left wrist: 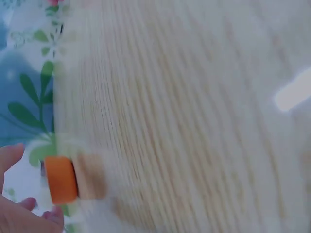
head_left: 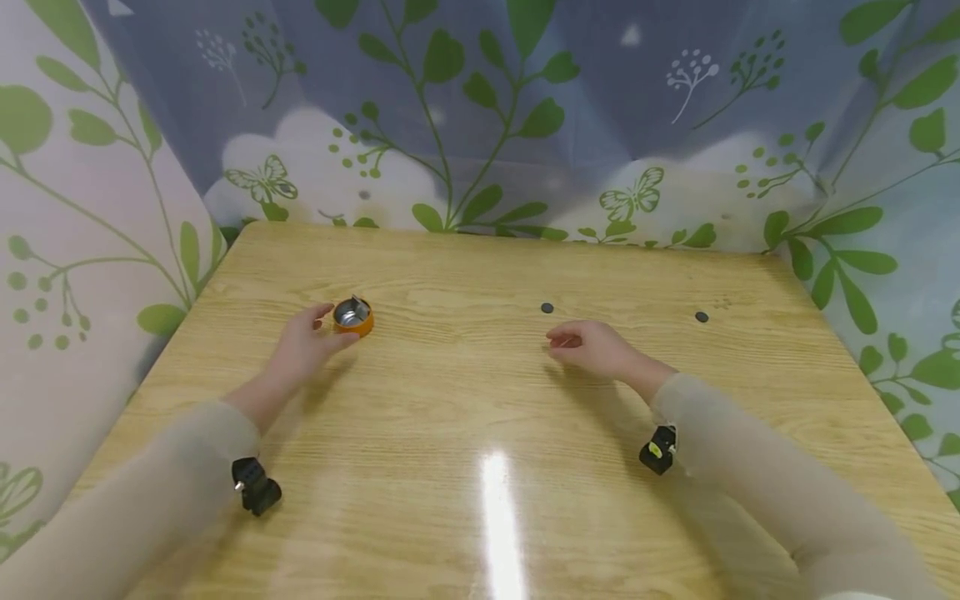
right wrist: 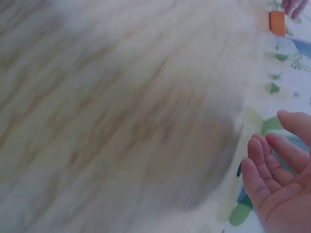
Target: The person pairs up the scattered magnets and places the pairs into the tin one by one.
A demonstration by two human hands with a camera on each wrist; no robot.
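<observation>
A small round orange ashtray (head_left: 363, 328) with a shiny metal inside stands upright at the left of the wooden table. My left hand (head_left: 302, 343) reaches beside it, thumb and fingers spread around its near left side. In the left wrist view, the ashtray (left wrist: 61, 180) sits just past the parted fingers (left wrist: 12, 156). Farther right, my right hand (head_left: 592, 348) hovers low over the table with loosely bent fingers and nothing in them. A flat dark disc (head_left: 547, 307) lies just beyond its fingertips. The right wrist view shows its palm (right wrist: 286, 204) bare.
Another dark disc (head_left: 702, 317) lies farther right on the wooden table (head_left: 420, 400). A cloth (head_left: 480, 192) printed with leaves and butterflies hangs along the back and both sides. A bright light streak reflects off the near tabletop.
</observation>
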